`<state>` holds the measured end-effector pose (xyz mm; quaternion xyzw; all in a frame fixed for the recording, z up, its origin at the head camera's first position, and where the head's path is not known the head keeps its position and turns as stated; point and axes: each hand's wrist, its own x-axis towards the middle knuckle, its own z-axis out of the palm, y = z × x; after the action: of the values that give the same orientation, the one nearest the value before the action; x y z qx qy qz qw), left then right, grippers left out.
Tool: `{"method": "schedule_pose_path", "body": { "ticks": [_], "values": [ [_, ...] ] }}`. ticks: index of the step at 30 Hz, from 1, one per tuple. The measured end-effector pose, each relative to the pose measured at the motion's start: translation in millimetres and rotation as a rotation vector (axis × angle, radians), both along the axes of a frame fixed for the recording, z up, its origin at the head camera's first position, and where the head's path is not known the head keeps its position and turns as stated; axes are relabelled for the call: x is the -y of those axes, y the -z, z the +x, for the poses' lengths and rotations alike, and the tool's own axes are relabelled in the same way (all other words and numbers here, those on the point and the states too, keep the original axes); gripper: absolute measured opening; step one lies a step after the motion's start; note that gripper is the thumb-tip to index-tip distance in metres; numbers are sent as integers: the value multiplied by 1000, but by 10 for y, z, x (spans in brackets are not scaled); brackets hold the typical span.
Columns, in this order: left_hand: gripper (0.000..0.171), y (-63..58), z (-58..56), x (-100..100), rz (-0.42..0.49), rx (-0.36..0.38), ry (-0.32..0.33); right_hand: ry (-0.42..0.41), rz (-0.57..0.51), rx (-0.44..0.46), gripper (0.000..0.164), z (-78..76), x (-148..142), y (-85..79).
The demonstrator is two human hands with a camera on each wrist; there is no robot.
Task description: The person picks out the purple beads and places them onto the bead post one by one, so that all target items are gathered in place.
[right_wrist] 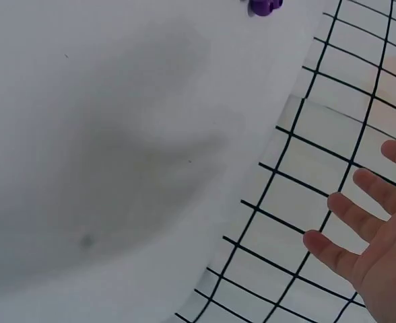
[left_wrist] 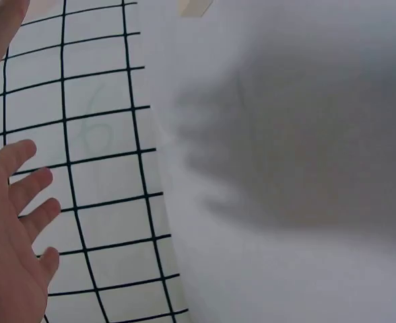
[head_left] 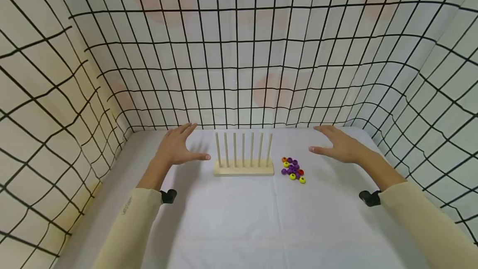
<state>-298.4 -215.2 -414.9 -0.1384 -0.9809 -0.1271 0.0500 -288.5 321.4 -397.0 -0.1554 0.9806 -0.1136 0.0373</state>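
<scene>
- Outwardly, a black grid (head_left: pixel 237 90) is lining the pale walls around the table.
- White tabletop (head_left: pixel 239 219): bearing everything below.
- Wooden peg rack (head_left: pixel 243 171): standing upright between the hands, seven bare pegs (head_left: pixel 235 148) pointing up; a sideways thumb knock could be tipping it.
- Left hand (head_left: pixel 177 146): hovering beside the rack, holding nothing, fingers (left_wrist: pixel 40 215) spreading apart.
- Right hand (head_left: pixel 340 146): hovering beyond the beads (head_left: pixel 289 171), fingers likewise spreading, holding nothing.
- Beads, purple, yellow, red, orange: clustering just right of the rack; a careless nudge could be sending them rolling.
</scene>
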Motion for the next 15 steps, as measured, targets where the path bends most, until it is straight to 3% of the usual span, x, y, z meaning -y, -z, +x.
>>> {"method": "schedule_pose_path", "body": {
  "ticks": [15],
  "values": [
    [113, 382, 145, -111, 217, 32, 19, -35, -127, 3, 77, 160, 37, 393]
  ]
}}
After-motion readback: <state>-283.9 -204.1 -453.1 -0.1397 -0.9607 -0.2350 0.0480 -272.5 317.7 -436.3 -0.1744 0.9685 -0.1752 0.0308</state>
